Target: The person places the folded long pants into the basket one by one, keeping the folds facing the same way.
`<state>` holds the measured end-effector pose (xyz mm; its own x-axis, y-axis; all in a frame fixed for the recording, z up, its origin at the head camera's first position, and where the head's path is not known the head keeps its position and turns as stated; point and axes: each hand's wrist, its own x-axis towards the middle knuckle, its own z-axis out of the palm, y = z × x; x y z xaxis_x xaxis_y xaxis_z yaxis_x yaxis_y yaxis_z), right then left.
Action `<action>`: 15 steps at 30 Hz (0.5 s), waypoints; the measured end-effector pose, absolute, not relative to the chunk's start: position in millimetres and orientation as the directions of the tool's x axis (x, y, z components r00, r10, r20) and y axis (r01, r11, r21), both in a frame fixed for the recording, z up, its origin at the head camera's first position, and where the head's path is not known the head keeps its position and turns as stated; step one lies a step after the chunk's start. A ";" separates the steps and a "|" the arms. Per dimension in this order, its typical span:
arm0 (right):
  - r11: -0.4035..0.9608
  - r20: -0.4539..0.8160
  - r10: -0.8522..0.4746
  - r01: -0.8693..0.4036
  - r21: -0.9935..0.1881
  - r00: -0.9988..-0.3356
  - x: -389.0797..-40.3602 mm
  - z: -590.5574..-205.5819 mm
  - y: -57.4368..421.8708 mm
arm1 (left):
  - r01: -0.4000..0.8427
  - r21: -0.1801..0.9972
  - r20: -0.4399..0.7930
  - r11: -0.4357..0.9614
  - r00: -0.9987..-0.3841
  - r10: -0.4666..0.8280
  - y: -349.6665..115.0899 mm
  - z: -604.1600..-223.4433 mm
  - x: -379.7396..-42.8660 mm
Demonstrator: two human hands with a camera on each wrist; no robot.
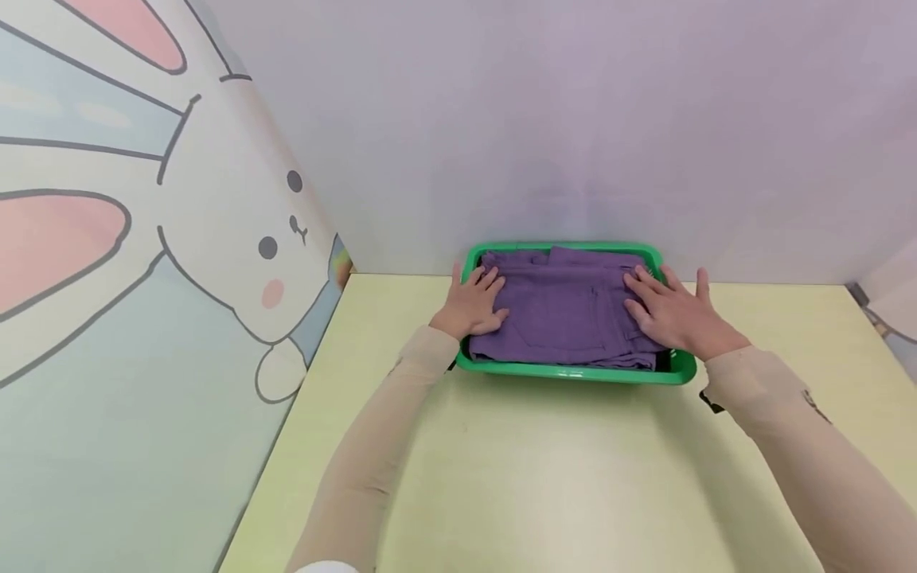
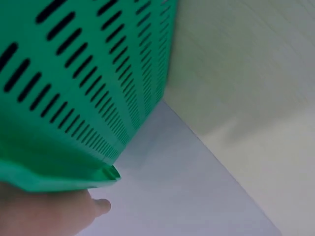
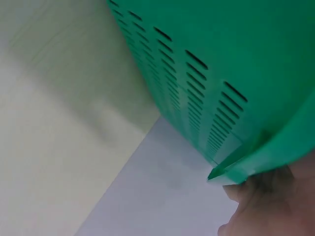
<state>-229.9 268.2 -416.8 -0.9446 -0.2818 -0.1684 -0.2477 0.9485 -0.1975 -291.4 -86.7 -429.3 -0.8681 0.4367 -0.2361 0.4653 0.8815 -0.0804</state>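
Folded purple trousers (image 1: pixel 559 310) lie flat in a green plastic basket (image 1: pixel 573 372), a seam and pocket stitching showing on top. My left hand (image 1: pixel 473 305) reaches over the basket's left rim, fingers spread and resting on the trousers' left edge. Over the right rim, my right hand (image 1: pixel 677 314) spreads its fingers onto the trousers' right side. Both wrist views look at the basket's slotted outer wall, with part of the left hand (image 2: pixel 49 211) and the right hand (image 3: pixel 275 206) at its rim.
The basket stands at the back of a pale yellow table (image 1: pixel 559 469), close against a whitish wall (image 1: pixel 573 119). On the left is a wall panel with a cartoon rabbit (image 1: pixel 236 223). A dark bracket (image 1: pixel 856 294) sits at the table's back right corner.
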 end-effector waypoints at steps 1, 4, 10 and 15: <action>0.947 -0.163 -0.283 -0.249 -0.201 -0.945 -230.2 -416.3 268.3 | 0.464 -0.065 -0.230 0.883 -0.868 0.439 -88.4 -428.8 -291.1; 0.941 -0.131 -0.291 -0.258 -0.219 -0.948 -225.1 -412.7 270.1 | 0.463 0.043 -0.223 0.885 -0.859 0.461 -96.7 -424.6 -283.8; 0.915 -0.106 -0.316 -0.274 -0.296 -0.943 -188.9 -403.6 277.1 | 0.497 0.307 -0.225 0.812 -0.791 0.569 -127.9 -403.3 -248.8; 0.911 -0.149 -0.317 -0.257 -0.322 -0.937 -164.1 -406.1 279.4 | 0.520 0.398 -0.232 0.756 -0.740 0.631 -150.5 -402.7 -230.2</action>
